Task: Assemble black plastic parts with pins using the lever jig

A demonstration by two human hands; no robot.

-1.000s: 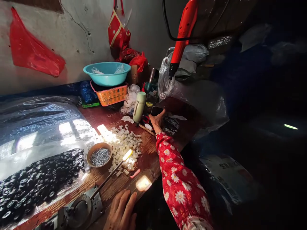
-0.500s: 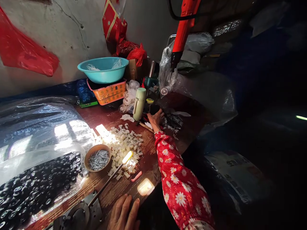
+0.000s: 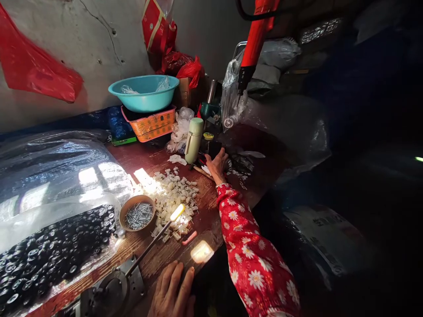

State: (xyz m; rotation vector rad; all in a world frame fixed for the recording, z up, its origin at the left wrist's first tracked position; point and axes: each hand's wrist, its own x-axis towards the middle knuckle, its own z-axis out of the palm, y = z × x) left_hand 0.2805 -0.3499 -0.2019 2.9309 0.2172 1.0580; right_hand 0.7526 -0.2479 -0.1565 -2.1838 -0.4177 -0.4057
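Note:
My right hand (image 3: 217, 164), in a red flowered sleeve, reaches across the wooden table (image 3: 145, 163) to a dark flat object (image 3: 211, 149) beside a pale green flask (image 3: 193, 140). Its fingers curl over that dark thing; what they grip is hidden. My left hand (image 3: 172, 291) lies flat with fingers apart on the table's near edge, holding nothing. It rests next to a metal hand press (image 3: 112, 290) with a long lever (image 3: 155, 240). A heap of small white plastic parts (image 3: 173, 198) and a bowl of screws (image 3: 137, 214) lie between the hands.
A clear bag of black round parts (image 3: 49, 251) fills the left side. At the back stand a teal basin (image 3: 143, 91) on an orange basket (image 3: 150, 125). A red electric screwdriver (image 3: 253, 50) hangs above clear plastic bags (image 3: 284, 127) on the right.
The view has shifted slightly. My right hand has stayed at the dark object by the flask, fingers curling a little more over it. My left hand has kept to the table edge.

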